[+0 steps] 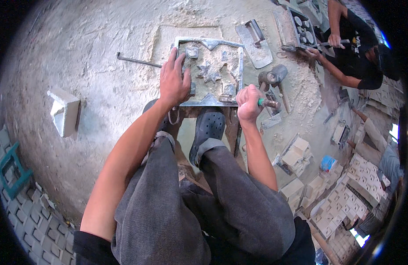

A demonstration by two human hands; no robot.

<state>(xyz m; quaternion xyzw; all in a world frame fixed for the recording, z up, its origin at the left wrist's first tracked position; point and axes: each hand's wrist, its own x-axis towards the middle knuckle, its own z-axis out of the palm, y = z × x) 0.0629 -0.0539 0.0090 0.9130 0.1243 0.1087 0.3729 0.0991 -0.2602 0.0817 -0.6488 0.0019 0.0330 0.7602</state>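
A square metal mould frame (240, 66) lies in front of my feet, holding sandy powder and metal pieces. Among them are a star-shaped piece (209, 73) and a small square block (191, 52). My left hand (174, 80) lies on the frame's left side, fingers outstretched. By the lower right corner, my right hand (249, 104) is closed round a tool handle (269, 103) with a green band and a rusty-brown end; its working end is not clear. A mallet (277, 74) with a dark round head lies just beyond that hand.
A metal float (257, 47) lies beyond the frame; a hooked rod (137, 59) reaches its left. At left are a pale cast block (65, 111) and a teal frame (12, 170). Far right, a co-worker (354, 48) handles another mould (296, 31). Pale blocks (296, 154) stand right.
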